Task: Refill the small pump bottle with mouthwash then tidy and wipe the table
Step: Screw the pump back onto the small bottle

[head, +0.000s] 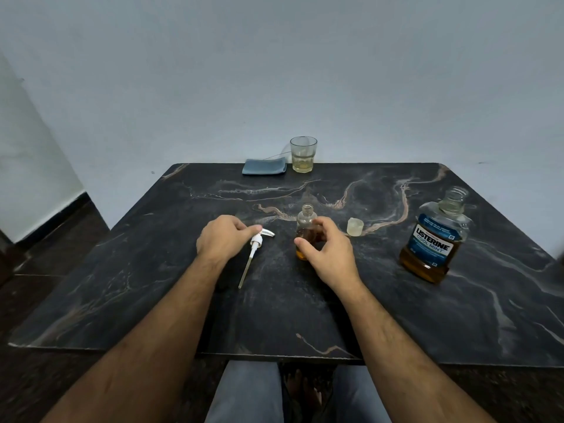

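Note:
The small clear pump bottle [306,221] stands uncapped at the table's middle, amber liquid in its lower part. My right hand [328,251] curls around its base, thumb and fingers touching it. The white pump head [255,243] with its long tube lies flat to the left; my left hand [224,238] has its fingertips on the pump's top. The large mouthwash bottle [435,239] stands open at the right, roughly a third full. Its clear cap [355,227] rests on the table between the two bottles.
A drinking glass [303,154] with a little pale liquid stands at the far edge of the dark marble table [152,270]. A folded blue-grey cloth [265,166] lies beside it on the left. A white wall rises behind the table.

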Demonstrator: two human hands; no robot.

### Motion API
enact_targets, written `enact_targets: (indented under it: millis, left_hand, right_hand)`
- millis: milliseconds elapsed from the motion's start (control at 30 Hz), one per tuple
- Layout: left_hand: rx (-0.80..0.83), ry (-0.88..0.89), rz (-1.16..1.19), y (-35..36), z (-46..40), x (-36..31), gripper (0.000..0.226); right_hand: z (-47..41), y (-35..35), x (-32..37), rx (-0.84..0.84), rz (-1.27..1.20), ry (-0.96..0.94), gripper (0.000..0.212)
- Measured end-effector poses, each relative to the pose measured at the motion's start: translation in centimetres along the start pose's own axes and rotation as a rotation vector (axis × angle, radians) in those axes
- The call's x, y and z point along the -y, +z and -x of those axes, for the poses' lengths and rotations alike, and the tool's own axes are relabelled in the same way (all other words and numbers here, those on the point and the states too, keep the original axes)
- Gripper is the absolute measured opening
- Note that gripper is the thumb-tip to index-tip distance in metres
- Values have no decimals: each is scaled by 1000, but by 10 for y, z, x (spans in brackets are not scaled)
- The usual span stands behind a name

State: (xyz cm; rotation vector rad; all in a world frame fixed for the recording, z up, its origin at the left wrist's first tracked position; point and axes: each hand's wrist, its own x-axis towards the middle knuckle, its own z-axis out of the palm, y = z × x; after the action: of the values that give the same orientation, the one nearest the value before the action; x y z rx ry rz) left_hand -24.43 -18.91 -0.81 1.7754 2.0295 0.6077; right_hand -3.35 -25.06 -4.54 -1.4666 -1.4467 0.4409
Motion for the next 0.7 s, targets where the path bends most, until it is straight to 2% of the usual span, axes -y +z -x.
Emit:
enact_targets:
  millis: [133, 300, 400, 533, 700]
  left_hand:
    - [70, -9, -137, 3, 3, -11, 49]
    - [90, -4, -89, -1, 7, -22, 35]
    - [33, 56, 134, -9, 8, -33, 26]
    - [-25, 179, 593, -28, 5, -64, 28]
    - [-60, 306, 870, -51, 6, -106, 25]
  right_hand:
    - [2, 1, 0, -8, 20, -6, 40]
    - [2, 0, 0, -14, 13, -19, 40]
    - [2, -1, 0, -4, 6, -25, 41]
    - [3, -2, 1, 0, -26, -26, 35]
    - [5, -4, 3, 6, -39, -42, 39]
